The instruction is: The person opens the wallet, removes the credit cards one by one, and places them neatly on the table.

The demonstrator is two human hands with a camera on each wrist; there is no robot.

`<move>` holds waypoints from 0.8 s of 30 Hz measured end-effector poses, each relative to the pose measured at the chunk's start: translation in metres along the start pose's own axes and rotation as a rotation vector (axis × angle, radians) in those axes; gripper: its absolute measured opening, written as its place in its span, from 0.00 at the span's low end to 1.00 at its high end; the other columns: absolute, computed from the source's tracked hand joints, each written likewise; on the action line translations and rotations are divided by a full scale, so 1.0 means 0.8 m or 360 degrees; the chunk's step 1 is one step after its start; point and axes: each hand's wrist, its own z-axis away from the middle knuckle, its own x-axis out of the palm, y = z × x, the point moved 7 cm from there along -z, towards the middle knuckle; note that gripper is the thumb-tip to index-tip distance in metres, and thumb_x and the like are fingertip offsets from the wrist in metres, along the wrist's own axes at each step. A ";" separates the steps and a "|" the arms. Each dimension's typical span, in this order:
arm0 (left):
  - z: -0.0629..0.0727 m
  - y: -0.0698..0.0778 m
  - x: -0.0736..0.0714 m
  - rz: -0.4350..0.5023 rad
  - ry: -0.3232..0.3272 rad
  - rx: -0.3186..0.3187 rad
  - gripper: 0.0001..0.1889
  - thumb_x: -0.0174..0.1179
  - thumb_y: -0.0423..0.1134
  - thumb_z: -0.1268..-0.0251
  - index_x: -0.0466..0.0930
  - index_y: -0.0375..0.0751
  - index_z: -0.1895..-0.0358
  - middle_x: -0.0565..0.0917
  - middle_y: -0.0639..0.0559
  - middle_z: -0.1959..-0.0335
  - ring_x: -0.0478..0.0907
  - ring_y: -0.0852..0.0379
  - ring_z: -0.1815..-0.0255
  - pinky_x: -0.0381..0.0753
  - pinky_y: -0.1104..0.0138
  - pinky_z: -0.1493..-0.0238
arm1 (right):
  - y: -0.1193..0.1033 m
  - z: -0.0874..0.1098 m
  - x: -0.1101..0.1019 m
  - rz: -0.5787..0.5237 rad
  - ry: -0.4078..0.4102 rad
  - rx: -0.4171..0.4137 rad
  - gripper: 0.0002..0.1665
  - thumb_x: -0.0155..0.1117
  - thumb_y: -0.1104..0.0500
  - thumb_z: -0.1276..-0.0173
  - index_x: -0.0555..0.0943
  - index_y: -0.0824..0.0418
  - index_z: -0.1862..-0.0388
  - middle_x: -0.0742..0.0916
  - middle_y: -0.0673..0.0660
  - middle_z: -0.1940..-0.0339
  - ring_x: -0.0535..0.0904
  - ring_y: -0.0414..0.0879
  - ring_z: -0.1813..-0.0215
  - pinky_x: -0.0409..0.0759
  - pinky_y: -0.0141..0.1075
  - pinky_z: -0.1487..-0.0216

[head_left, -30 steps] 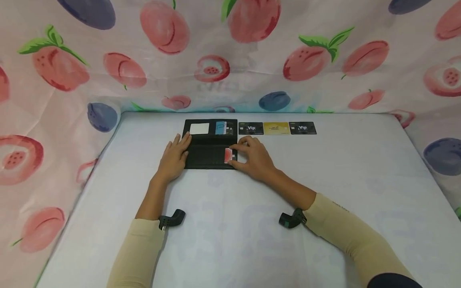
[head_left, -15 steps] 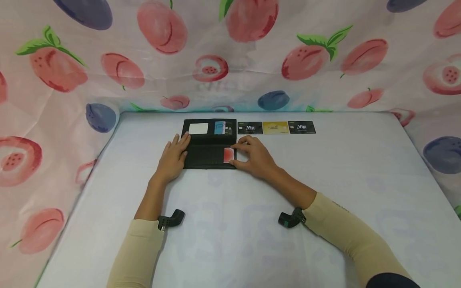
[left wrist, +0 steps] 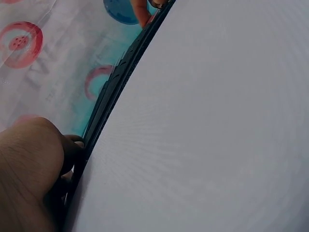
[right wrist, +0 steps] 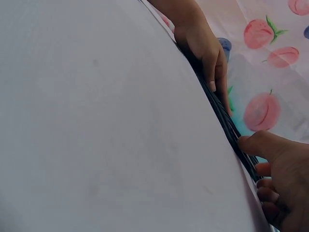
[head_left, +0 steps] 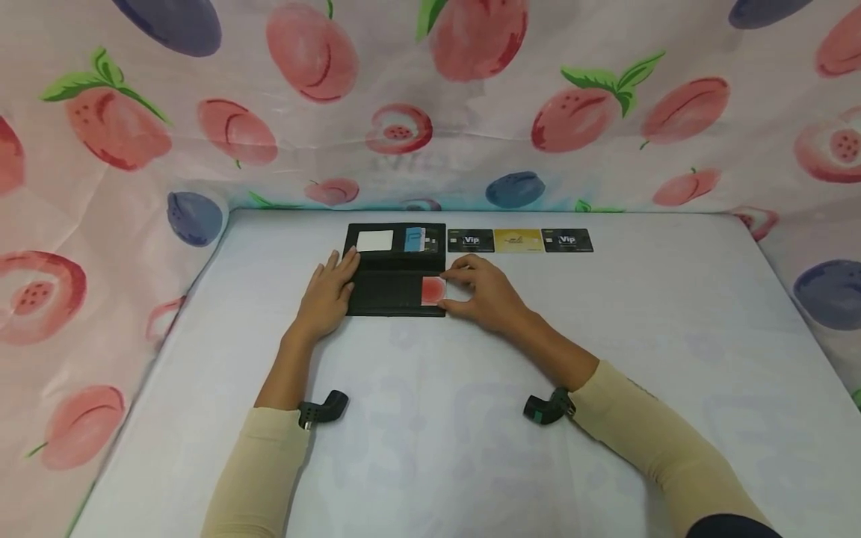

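An unfolded black wallet (head_left: 386, 297) lies flat near the table's far side. My left hand (head_left: 326, 295) rests on its left edge with the fingers extended. At the wallet's lower right, my right hand (head_left: 491, 295) pinches a red and white card (head_left: 432, 291) by its upper and lower edges, between index finger and thumb. The card's left part is hidden in a slot. In the upper half sit a white panel (head_left: 374, 240) and a blue card (head_left: 414, 239). The right wrist view shows both hands at the wallet's edge.
Right of the wallet, a black Vip card (head_left: 471, 240), a gold card (head_left: 518, 240) and another black Vip card (head_left: 568, 240) lie in a row. A fruit-patterned cloth (head_left: 471, 164) hangs behind the white table (head_left: 430, 418).
The red and white card has slid rightward, with more of it showing outside the slot. My right hand has shifted right with it. The left hand stays on the wallet.
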 end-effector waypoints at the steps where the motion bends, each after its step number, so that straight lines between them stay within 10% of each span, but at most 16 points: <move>1: 0.000 0.000 0.000 0.0000 -0.0002 -0.0001 0.30 0.45 0.31 0.16 0.54 0.34 0.17 0.52 0.44 0.14 0.39 0.40 0.13 0.33 0.49 0.16 | 0.001 0.000 -0.001 -0.0023 -0.0006 0.0006 0.29 0.80 0.48 0.36 0.88 0.58 0.39 0.82 0.55 0.42 0.77 0.50 0.45 0.81 0.47 0.48; 24: -0.001 -0.001 0.000 0.0009 -0.0004 -0.0012 0.29 0.45 0.31 0.16 0.54 0.34 0.17 0.52 0.45 0.14 0.39 0.41 0.13 0.32 0.50 0.16 | 0.007 -0.001 -0.007 -0.0041 -0.0142 0.0027 0.41 0.82 0.45 0.37 0.81 0.61 0.30 0.81 0.55 0.43 0.74 0.50 0.49 0.78 0.45 0.50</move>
